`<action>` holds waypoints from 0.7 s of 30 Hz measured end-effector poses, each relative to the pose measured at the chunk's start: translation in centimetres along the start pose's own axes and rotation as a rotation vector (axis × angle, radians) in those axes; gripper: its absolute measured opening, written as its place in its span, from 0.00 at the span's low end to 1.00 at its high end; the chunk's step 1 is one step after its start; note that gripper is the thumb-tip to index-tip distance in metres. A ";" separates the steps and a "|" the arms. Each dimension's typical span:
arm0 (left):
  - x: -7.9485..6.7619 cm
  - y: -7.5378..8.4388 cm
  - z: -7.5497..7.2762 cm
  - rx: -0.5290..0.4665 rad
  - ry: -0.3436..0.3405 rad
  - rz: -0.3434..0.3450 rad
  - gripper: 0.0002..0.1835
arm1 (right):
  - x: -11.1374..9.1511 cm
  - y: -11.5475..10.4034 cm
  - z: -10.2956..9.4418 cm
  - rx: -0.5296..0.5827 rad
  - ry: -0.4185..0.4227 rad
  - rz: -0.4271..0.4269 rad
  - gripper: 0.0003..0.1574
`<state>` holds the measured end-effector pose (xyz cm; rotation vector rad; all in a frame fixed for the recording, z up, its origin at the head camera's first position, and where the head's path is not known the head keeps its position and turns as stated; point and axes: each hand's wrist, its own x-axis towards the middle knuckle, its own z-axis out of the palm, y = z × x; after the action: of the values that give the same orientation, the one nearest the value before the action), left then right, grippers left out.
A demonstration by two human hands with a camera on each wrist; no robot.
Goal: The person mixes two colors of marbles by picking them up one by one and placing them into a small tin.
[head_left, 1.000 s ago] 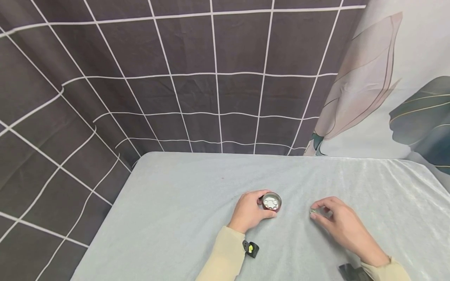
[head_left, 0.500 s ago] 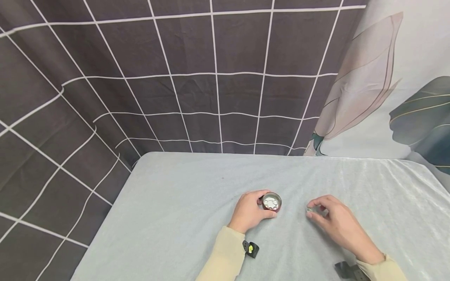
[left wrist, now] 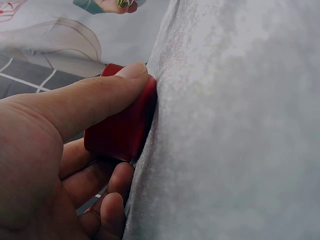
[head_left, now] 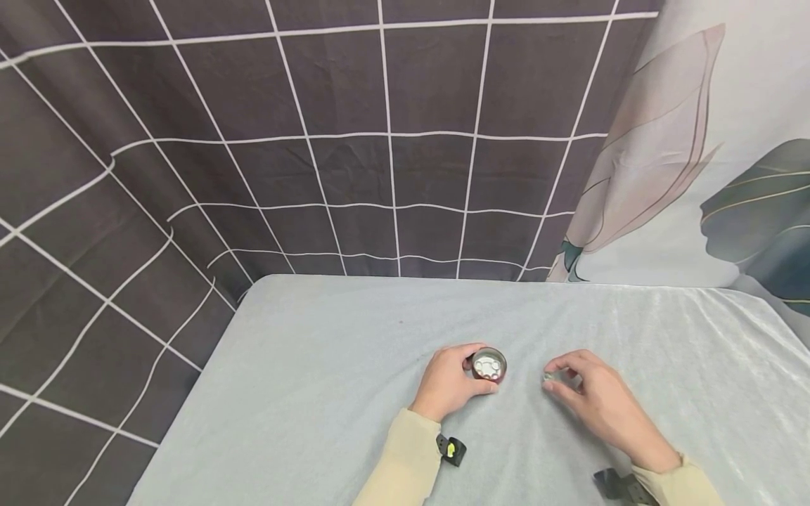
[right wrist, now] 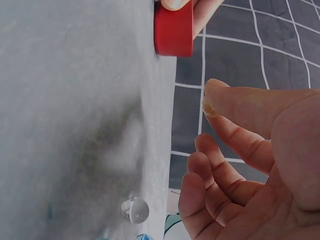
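On the grey cloth, a short round red container [head_left: 489, 365] stands with its top uncovered; several shiny round pieces show inside it. My left hand [head_left: 448, 383] holds its side, fingers on the far side and thumb on the near side. In the left wrist view that thumb lies along the red wall [left wrist: 117, 132]. To the right, my right hand [head_left: 598, 400] pinches a small glass marble [head_left: 548, 377] between thumb and index finger, a short way from the container. In the right wrist view the pinched marble [right wrist: 208, 107] is mostly covered by the thumb; the other fingers are curled.
In the right wrist view a clear glass marble [right wrist: 135, 210] lies on the cloth, with a bluish one [right wrist: 144, 237] partly cut off by the frame. The cloth-covered table [head_left: 316, 337] ends at a dark gridded curtain [head_left: 430, 169] and a leaf-patterned one [head_left: 671, 154].
My right hand has moved left toward the red container, carrying the pinched marble. The left hand and the container have stayed in place.
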<state>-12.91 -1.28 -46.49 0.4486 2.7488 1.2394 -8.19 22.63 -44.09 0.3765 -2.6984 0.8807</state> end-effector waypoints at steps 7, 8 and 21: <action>0.0 0.0 0.0 -0.002 0.004 0.005 0.31 | 0.4 -0.4 0.2 0.010 0.002 -0.017 0.14; 0.0 0.0 0.0 -0.003 0.004 0.006 0.31 | 0.4 -0.4 0.3 0.010 0.004 -0.021 0.14; 0.0 0.1 0.0 0.003 -0.002 -0.017 0.31 | 1.1 -1.3 0.7 0.019 0.009 -0.047 0.14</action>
<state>-12.88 -1.22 -46.45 0.4256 2.7473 1.2309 -8.88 21.02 -43.59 0.4367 -2.6637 0.8932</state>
